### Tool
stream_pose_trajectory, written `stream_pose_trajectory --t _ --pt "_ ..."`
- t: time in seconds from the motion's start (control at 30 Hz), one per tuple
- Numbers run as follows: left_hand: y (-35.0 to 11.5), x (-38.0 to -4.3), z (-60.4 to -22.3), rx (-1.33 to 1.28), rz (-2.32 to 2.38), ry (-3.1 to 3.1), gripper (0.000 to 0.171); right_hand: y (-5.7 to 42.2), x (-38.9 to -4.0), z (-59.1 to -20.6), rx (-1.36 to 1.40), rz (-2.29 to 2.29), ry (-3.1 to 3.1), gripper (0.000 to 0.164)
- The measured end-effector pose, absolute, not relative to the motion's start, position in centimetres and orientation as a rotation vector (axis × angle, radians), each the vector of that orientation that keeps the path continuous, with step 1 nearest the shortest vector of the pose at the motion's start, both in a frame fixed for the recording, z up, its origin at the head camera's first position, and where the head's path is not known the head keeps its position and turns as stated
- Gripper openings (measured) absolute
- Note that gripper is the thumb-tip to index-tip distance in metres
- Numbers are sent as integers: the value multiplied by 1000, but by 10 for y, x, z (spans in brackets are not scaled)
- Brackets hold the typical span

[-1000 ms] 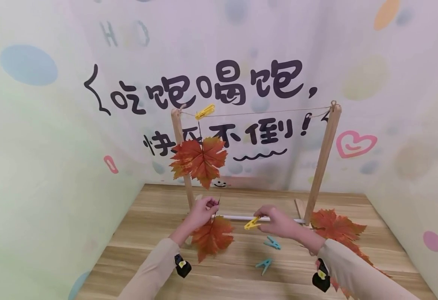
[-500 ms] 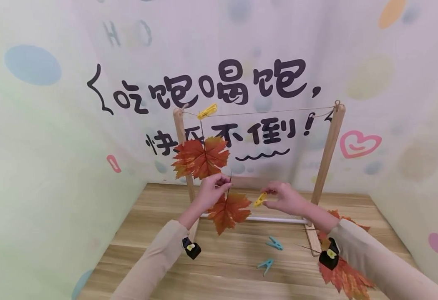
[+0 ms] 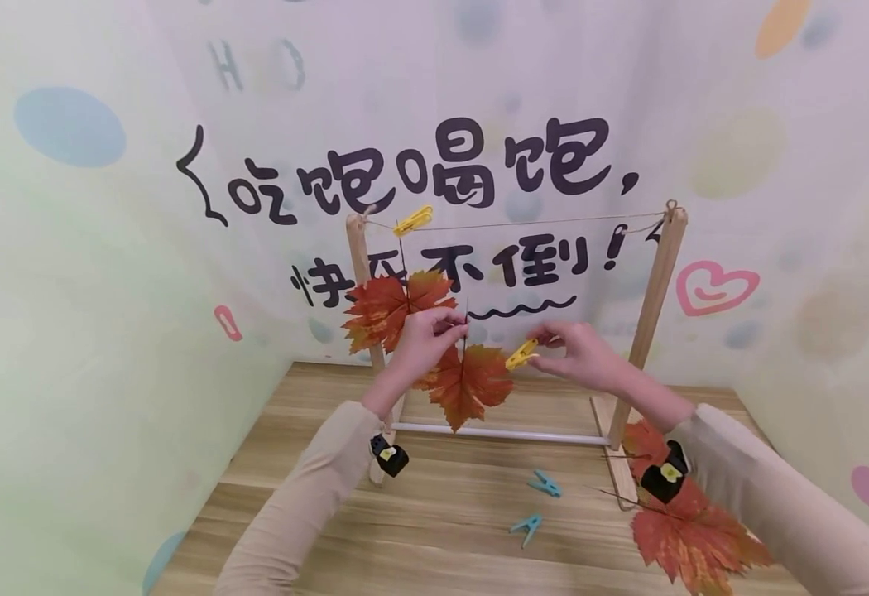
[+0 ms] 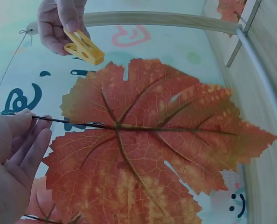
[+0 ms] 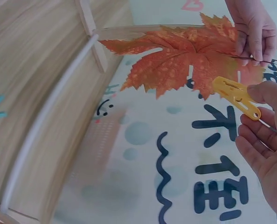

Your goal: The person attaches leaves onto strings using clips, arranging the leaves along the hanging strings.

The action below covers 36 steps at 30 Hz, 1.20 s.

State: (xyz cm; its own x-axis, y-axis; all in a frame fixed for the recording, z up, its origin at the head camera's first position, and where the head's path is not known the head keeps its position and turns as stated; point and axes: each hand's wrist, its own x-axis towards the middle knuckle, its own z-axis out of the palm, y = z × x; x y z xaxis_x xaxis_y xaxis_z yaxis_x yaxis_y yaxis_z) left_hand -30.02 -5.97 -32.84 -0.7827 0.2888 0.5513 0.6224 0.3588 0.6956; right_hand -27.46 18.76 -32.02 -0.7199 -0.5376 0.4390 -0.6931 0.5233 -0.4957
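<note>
My left hand [image 3: 429, 338] pinches the thin dark stem of an orange-red maple leaf [image 3: 472, 385], which hangs down below the fingers. In the left wrist view that leaf [image 4: 143, 135] fills the middle, its stem between thumb and fingertips. To its right, my right hand [image 3: 579, 354] holds a yellow clothespin [image 3: 521, 354] between thumb and fingers; the right wrist view shows the clothespin [image 5: 236, 97] near the leaf but apart from it. Behind the left hand, another maple leaf [image 3: 382, 310] hangs from the string [image 3: 539, 222] by a second yellow clothespin [image 3: 414, 221].
The string runs between two wooden posts [image 3: 650, 323] joined low down by a white rod [image 3: 509, 434]. Two teal clothespins [image 3: 544, 483] lie on the wooden table [image 3: 375, 546]. More maple leaves [image 3: 695, 530] lie at the right, partly under the right forearm. A printed backdrop stands behind.
Both hands have risen toward the string, the left one also shifting right. The leaf has come up off the table level with the left hand, and the yellow clothespin has risen with the right.
</note>
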Motion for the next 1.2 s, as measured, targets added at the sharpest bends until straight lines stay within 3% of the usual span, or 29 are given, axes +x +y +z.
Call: stream_pose_trajectory --t 0.4,1.2 --pt "-57 -310 -299 -726 -1437 -2244 14 187 -280 -280 1013 897 -2440 31" --pt "-44 -335 -267 -539 -1398 -2098 15 161 -293 -226 912 842 -2286 30"
